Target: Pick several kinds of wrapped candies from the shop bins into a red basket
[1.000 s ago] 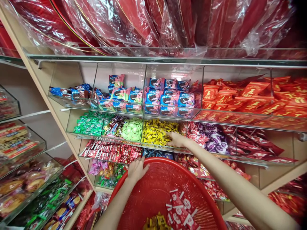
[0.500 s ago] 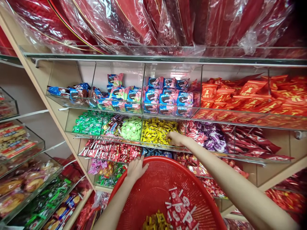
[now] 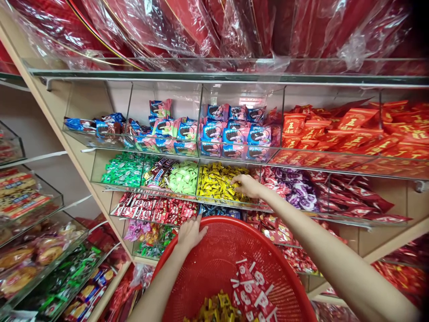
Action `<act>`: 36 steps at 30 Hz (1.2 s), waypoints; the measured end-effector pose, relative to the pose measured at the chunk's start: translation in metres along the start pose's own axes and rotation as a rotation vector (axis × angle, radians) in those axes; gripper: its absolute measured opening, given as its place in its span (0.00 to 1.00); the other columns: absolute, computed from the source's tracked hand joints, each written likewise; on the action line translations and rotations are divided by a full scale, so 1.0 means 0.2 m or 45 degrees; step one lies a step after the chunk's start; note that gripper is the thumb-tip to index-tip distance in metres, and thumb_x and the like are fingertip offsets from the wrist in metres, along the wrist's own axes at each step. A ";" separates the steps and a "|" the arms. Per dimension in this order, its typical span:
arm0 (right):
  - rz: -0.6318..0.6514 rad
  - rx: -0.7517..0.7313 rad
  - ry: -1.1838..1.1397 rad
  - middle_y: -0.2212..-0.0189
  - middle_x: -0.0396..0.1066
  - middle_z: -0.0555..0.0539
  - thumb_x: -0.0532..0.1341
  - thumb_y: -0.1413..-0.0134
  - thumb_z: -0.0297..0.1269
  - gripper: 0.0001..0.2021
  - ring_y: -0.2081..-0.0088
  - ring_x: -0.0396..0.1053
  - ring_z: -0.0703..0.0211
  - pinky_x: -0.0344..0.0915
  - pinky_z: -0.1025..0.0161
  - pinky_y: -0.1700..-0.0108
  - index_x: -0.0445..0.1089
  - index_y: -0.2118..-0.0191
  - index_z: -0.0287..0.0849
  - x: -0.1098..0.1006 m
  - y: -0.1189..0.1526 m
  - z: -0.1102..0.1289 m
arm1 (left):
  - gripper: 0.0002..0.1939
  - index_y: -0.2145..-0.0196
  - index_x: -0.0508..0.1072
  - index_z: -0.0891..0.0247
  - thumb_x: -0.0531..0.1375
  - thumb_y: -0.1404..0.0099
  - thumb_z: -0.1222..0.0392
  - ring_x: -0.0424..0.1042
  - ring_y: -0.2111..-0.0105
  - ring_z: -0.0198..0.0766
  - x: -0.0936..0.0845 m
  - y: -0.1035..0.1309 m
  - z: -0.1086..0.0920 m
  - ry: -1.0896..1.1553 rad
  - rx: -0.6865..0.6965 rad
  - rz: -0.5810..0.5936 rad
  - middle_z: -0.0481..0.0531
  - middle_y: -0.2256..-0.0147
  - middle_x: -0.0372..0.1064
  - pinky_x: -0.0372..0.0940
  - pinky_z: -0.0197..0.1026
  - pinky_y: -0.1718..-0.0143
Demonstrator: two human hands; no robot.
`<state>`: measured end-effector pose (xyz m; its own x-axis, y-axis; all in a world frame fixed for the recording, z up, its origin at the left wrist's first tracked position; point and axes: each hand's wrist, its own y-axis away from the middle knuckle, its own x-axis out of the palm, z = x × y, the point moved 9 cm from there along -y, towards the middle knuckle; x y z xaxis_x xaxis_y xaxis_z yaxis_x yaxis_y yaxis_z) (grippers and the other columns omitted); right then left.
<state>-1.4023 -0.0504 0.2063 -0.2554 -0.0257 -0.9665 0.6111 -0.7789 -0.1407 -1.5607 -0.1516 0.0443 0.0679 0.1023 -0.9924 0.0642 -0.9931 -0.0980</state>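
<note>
My left hand (image 3: 190,233) is closed over the far left rim of a red plastic basket (image 3: 214,264), thumb inside. Yellow-wrapped candies (image 3: 219,308) and pink-and-white packets (image 3: 251,286) lie inside the basket. Beyond it, my right hand (image 3: 247,186) reaches into a clear shelf compartment of yellow-wrapped candies (image 3: 217,183). Its bent fingers close at the right side of that pile; what lies under them is partly hidden. Pale green packets (image 3: 183,179) fill the compartment on the left, and pink and purple twist-wrapped sweets (image 3: 298,190) lie to the right.
A clear shelf front (image 3: 231,203) runs just below my right wrist. Above are blue-and-pink cookie packs (image 3: 234,134) and red-orange packets (image 3: 355,129). Red packets (image 3: 170,210) fill a lower shelf. Side shelves with packaged biscuits (image 3: 23,190) stand at left.
My right hand has lifted slightly within the yellow candies, its fingers drawn in. My left hand stays on the basket rim. More of the yellow pile in the basket shows.
</note>
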 end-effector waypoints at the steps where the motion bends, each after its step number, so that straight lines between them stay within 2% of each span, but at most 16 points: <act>1: -0.014 -0.006 -0.018 0.60 0.71 0.44 0.59 0.56 0.27 0.16 0.59 0.66 0.56 0.60 0.64 0.55 0.70 0.58 0.39 -0.02 0.01 0.01 | 0.30 0.44 0.54 0.61 0.41 0.38 0.42 0.67 0.59 0.45 0.00 0.00 0.00 -0.001 0.000 0.001 0.60 0.54 0.65 0.60 0.42 0.61; 5: -0.088 -0.069 -0.214 0.59 0.69 0.45 0.59 0.54 0.29 0.15 0.65 0.67 0.59 0.62 0.61 0.58 0.68 0.56 0.39 -0.13 0.09 0.09 | 0.29 0.44 0.55 0.61 0.42 0.38 0.43 0.68 0.59 0.44 0.00 0.00 0.00 -0.004 0.001 0.008 0.59 0.55 0.66 0.60 0.41 0.62; 8: -0.156 -0.171 -0.377 0.60 0.69 0.47 0.59 0.52 0.33 0.14 0.63 0.66 0.60 0.62 0.60 0.57 0.68 0.56 0.41 -0.24 0.22 0.21 | 0.30 0.44 0.54 0.61 0.41 0.38 0.41 0.68 0.60 0.44 0.00 0.00 -0.01 -0.007 -0.004 0.040 0.59 0.55 0.66 0.60 0.41 0.62; 11: -0.073 -0.275 -0.516 0.59 0.69 0.49 0.58 0.51 0.35 0.14 0.59 0.65 0.60 0.61 0.59 0.54 0.67 0.56 0.44 -0.22 0.39 0.36 | 0.31 0.43 0.52 0.60 0.40 0.38 0.40 0.68 0.60 0.44 0.00 0.00 -0.01 -0.023 -0.024 0.078 0.59 0.54 0.65 0.60 0.42 0.62; 13: 0.086 -0.339 -0.610 0.59 0.68 0.50 0.57 0.50 0.34 0.13 0.59 0.65 0.61 0.60 0.59 0.53 0.67 0.56 0.45 -0.11 0.51 0.47 | 0.31 0.43 0.52 0.60 0.41 0.38 0.41 0.67 0.59 0.44 0.00 0.00 -0.02 -0.030 -0.036 0.095 0.59 0.54 0.65 0.60 0.42 0.60; 17: 0.443 -0.468 -0.727 0.60 0.69 0.49 0.55 0.49 0.31 0.13 0.59 0.65 0.61 0.60 0.61 0.54 0.68 0.56 0.47 0.23 0.77 0.62 | 0.31 0.43 0.53 0.60 0.40 0.38 0.40 0.67 0.58 0.44 -0.01 0.00 -0.03 -0.009 -0.022 0.091 0.59 0.54 0.65 0.59 0.41 0.59; 20: 0.657 -0.488 -0.783 0.60 0.69 0.48 0.56 0.50 0.30 0.13 0.58 0.65 0.61 0.61 0.63 0.55 0.68 0.56 0.45 0.47 0.92 0.66 | 0.32 0.43 0.53 0.61 0.40 0.39 0.39 0.67 0.59 0.44 0.00 0.00 -0.03 0.007 -0.017 0.082 0.59 0.55 0.65 0.59 0.41 0.60; 22: 0.732 -0.470 -0.793 0.59 0.69 0.47 0.57 0.51 0.29 0.13 0.58 0.65 0.60 0.61 0.64 0.56 0.68 0.57 0.44 0.57 0.97 0.66 | 0.32 0.43 0.53 0.61 0.40 0.39 0.39 0.67 0.60 0.44 0.00 0.00 -0.03 0.000 -0.019 0.083 0.59 0.56 0.65 0.59 0.41 0.61; 29: 0.718 -0.378 -0.719 0.60 0.70 0.47 0.57 0.53 0.27 0.14 0.58 0.65 0.57 0.60 0.64 0.56 0.70 0.58 0.45 0.73 0.99 0.60 | 0.32 0.43 0.53 0.60 0.39 0.39 0.39 0.67 0.61 0.44 0.00 0.00 -0.03 -0.021 -0.015 0.087 0.58 0.55 0.65 0.59 0.41 0.62; 33: 0.760 -0.409 -0.798 0.59 0.69 0.47 0.57 0.54 0.27 0.16 0.58 0.65 0.58 0.60 0.65 0.57 0.68 0.56 0.45 0.83 1.01 0.64 | 0.31 0.44 0.54 0.61 0.39 0.38 0.40 0.67 0.60 0.43 0.00 0.01 -0.03 -0.023 -0.021 0.079 0.58 0.56 0.65 0.59 0.40 0.62; 36: 0.734 -0.392 -0.839 0.58 0.69 0.47 0.58 0.54 0.28 0.17 0.57 0.65 0.58 0.59 0.64 0.55 0.68 0.56 0.46 0.89 1.01 0.65 | 0.31 0.45 0.55 0.61 0.39 0.38 0.40 0.68 0.61 0.43 -0.01 0.01 -0.03 -0.035 -0.011 0.052 0.57 0.57 0.66 0.59 0.40 0.63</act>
<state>-1.4217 -0.2950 0.0345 -0.1669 -0.7816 -0.6010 0.9239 -0.3368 0.1814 -1.5547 -0.1524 0.0459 0.0435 0.0601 -0.9972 0.0702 -0.9959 -0.0569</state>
